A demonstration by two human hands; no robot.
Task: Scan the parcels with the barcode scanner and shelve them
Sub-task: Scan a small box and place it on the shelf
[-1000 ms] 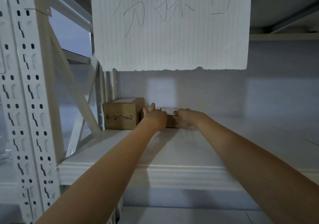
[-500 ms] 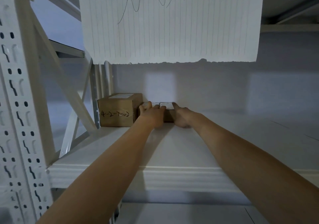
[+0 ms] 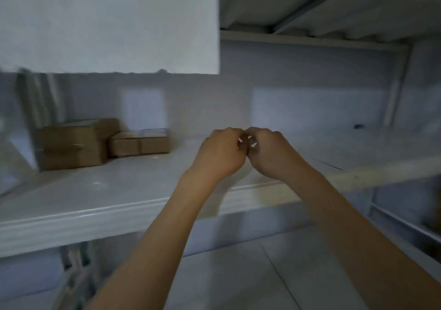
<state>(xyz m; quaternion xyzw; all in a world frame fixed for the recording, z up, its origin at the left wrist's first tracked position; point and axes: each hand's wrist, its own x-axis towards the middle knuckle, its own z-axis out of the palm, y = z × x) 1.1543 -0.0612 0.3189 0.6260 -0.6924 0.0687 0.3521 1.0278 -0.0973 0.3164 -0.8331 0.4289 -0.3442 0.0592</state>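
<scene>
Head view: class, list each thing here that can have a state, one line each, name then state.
Larger parcel: resting on the shelf, untouched.
Flat parcel: on the shelf, right beside the larger parcel, untouched.
Left hand: fingers curled, holding nothing.
Right hand: fingers curled, holding nothing.
Paper sign: hanging above, blurred.
Shelf: carrying both parcels.

The shelf (image 3: 133, 185) was bare to the right of the flat box (image 3: 140, 143), which touched the big box (image 3: 74, 143) at the back left. A hanging paper sheet (image 3: 109, 23) blocked the upper left opening.
</scene>
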